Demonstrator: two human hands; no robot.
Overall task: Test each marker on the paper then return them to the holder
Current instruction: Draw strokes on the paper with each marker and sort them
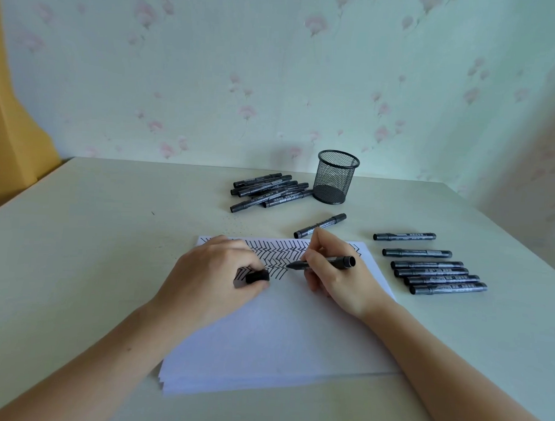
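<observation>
— Right hand?
— Curled round an uncapped black marker, tip pointing left and resting at the edge of the black zigzag strokes on the top sheet of the paper stack.

— Left hand?
— Lying on the paper, fingers pinching the black cap near the lower left of the strokes.

— The holder?
— Black mesh pen cup, upright at the back of the pale table, near the floral wallpaper. No markers seen through the mesh.

— Other markers?
— Loose pile of capped markers just left of the cup, one touching its base or nearly so; hard to tell. Single capped marker lying aslant between the cup and the paper, just beyond the right hand. Row of six capped markers right of the paper, roughly parallel, the nearer four close together, the far two spaced apart.

— Anything else?
— Yellow-orange surface along the left edge, unclear what.
</observation>
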